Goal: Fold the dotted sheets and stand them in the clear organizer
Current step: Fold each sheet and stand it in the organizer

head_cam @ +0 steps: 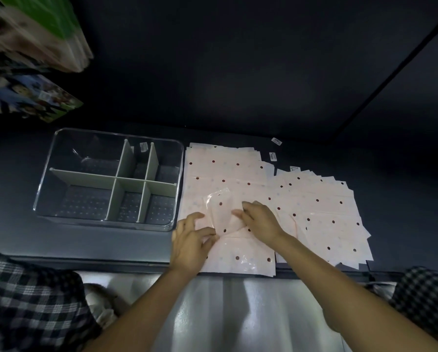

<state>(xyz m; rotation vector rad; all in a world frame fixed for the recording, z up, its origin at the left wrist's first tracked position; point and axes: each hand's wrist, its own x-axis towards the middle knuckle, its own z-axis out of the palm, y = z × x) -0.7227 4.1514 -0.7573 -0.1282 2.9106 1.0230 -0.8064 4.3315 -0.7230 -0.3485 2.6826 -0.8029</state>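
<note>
Dotted sheets [228,171] in two piles, two hands [191,241] pinching one sheet [225,214]

A dark, matte wall [238,59] filled the upper half of the frame, dimly lit, with a faint paler patch near its middle. At the upper right a straight seam [390,72] ran diagonally down toward the centre, where another dark panel [421,97] met the wall. Below it a dark grey shelf surface [90,245] stretched across the middle of the frame, ending in a front edge along the lower third. Under that edge a pale, glossy floor [213,313] caught soft light in bright streaks. In the upper left corner hung blurred, colourful printed packages [29,34], green and blue.
</note>
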